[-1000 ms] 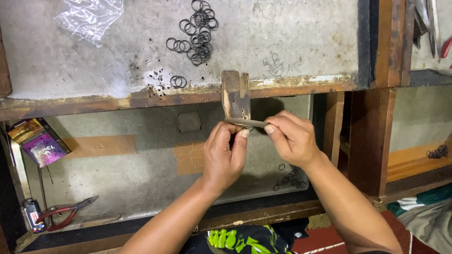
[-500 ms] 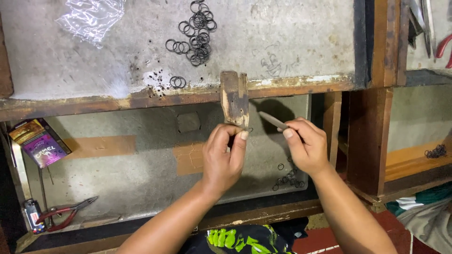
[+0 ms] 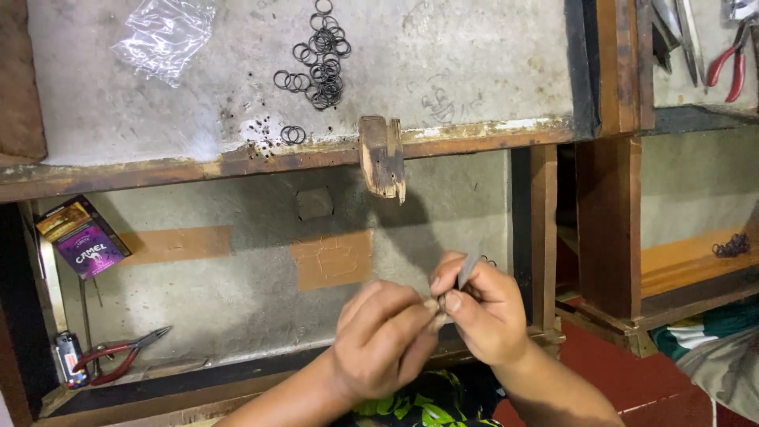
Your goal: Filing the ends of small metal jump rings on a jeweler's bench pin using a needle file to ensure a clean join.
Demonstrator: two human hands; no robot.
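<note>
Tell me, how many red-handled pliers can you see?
2. One pair of pliers lies in the lower tray at the bottom left, beside a lighter. The other pair lies on the bench top at the far right. More may be out of view.

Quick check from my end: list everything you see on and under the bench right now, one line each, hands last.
Small dark metal rings: many, black, loose pile on grey bench top.
Crumpled clear plastic bag: one, transparent, top left of bench.
Worn wooden peg block: one, brown, on bench front edge.
Small purple and gold carton: one, lower tray, left.
Red-handled pliers: one, lower tray, near the carton.
Second red-handled pliers: one, top right.
Thin grey metal tool: one, in right hand.
Left hand: pinching something small, unclear.
Right hand: gripping the tool.
</note>
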